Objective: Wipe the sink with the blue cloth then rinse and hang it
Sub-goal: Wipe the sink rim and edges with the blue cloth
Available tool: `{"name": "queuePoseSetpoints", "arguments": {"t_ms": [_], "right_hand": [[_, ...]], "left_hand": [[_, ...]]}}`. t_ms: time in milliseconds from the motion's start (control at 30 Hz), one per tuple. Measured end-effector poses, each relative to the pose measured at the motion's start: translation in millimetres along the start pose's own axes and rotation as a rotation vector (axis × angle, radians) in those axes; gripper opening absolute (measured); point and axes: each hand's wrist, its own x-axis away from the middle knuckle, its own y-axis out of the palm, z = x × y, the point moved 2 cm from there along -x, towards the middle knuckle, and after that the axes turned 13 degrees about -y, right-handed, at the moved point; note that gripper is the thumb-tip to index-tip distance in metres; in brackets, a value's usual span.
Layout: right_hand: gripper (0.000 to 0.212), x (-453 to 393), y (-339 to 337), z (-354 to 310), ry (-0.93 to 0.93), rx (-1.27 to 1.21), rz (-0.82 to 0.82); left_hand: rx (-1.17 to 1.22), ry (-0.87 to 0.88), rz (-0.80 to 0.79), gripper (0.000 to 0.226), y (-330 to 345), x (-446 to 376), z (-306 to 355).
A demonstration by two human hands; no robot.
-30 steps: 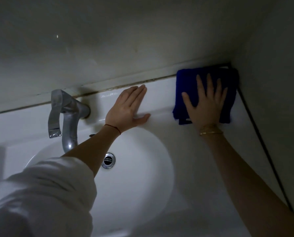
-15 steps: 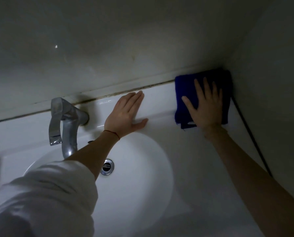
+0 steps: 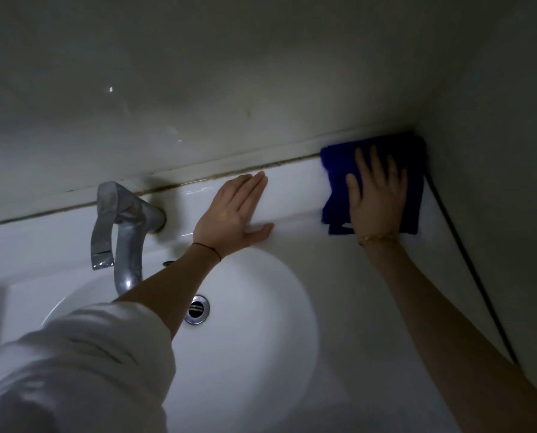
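Half the cloth (image 3: 332,182) is hidden under the flat, unclenched right hand (image 3: 375,198) in the dim far-right corner. Left hand (image 3: 229,214) rests flat, fingers released, on the white sink (image 3: 292,195) ledge.

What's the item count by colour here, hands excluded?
Blue: 1, the cloth
White: 1, the sink
Silver metal: 2, the faucet and the drain
Total: 4

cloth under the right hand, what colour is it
Deep blue, plain with no pattern; the cloth shows in the head view, pressed flat by the right hand.
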Motion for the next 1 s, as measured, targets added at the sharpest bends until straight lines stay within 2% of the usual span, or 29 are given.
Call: {"name": "queuePoseSetpoints", "arguments": {"t_ms": [133, 200, 300, 367, 400, 533, 600, 700, 767, 800, 900, 967, 1000], "right_hand": [[0.054, 18.0, 9.7, -30.3, -0.331, -0.029, -0.111], [0.054, 12.2, 7.5, -17.9, -0.397, -0.016, -0.130], [0.054, 0.5, 1.9, 9.0, -0.179, -0.033, -0.057], [0.053, 1.4, 3.7, -1.1, -0.046, -0.013, -0.002], [0.053, 4.1, 5.8, -14.2, -0.044, -0.013, 0.002], [0.056, 11.9, 9.9, -37.2, -0.362, -0.062, -0.116], [0.058, 6.7, 4.3, -14.9, -0.386, -0.068, -0.104], [0.057, -1.8, -0.2, 13.6, -0.062, -0.029, -0.037], [0.057, -1.9, 2.4, -2.0, 0.076, 0.012, -0.009], [0.056, 0.2, 4.2, -17.6, 0.059, 0.005, -0.013], [0.057, 8.2, 10.4, -46.4, -0.214, -0.020, -0.104], [0.060, 8.4, 7.4, -32.8, -0.319, -0.034, -0.155], [0.061, 8.1, 5.2, -19.6, -0.302, -0.026, -0.150]], "left_hand": [[-0.003, -0.014, -0.025, 0.080, 0.1, 0.4, -0.3], [0.003, -0.013, -0.020, 0.080, 0.7, 1.2, -0.4], [0.012, -0.012, 0.004, 0.078, -0.2, -0.4, 0.5], [0.009, -0.017, 0.006, 0.077, -0.4, -0.1, 0.6], [0.008, -0.016, 0.001, 0.078, -0.4, 0.6, 0.4], [0.005, -0.023, -0.035, 0.080, -0.9, 1.6, 0.0], [0.006, -0.022, -0.023, 0.079, -1.2, 1.7, 0.1], [0.005, -0.013, 0.010, 0.077, -2.6, 0.6, -0.5], [0.000, -0.014, 0.010, 0.077, -1.9, 0.4, -0.3], [-0.003, -0.013, 0.008, 0.077, -1.5, 0.8, -0.2], [-0.003, -0.015, 0.004, 0.078, 0.1, 2.3, -1.0], [-0.005, -0.012, -0.005, 0.079, 0.0, 2.3, -0.7], [-0.003, -0.009, -0.001, 0.078, -0.1, 2.3, -1.1]]}}
